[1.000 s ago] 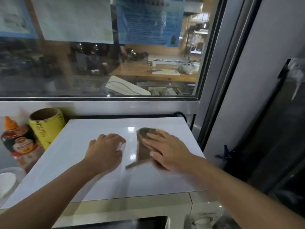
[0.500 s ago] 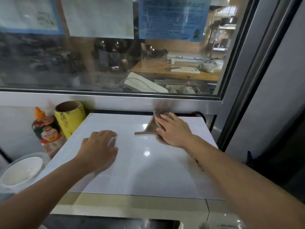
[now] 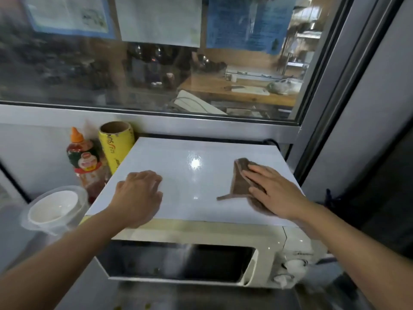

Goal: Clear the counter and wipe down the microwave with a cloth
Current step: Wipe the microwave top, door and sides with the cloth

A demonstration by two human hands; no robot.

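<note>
A white microwave (image 3: 196, 233) stands below a window, its glossy top (image 3: 192, 180) facing me and its dark door at the front. My right hand (image 3: 274, 193) lies flat on a brown cloth (image 3: 240, 182), pressing it onto the right side of the top. Part of the cloth is hidden under the palm. My left hand (image 3: 138, 195) rests with curled fingers on the left front of the top, holding nothing.
Left of the microwave stand a red sauce bottle (image 3: 86, 162) with an orange cap and a yellow roll of wrap (image 3: 116, 146). A clear lidded container (image 3: 55, 208) with a white bowl inside sits at the front left. A dark appliance (image 3: 384, 198) is on the right.
My right hand has slid the cloth from the back of the microwave top toward the right front. The view has pulled back, so the microwave door now shows. My left hand stays put.
</note>
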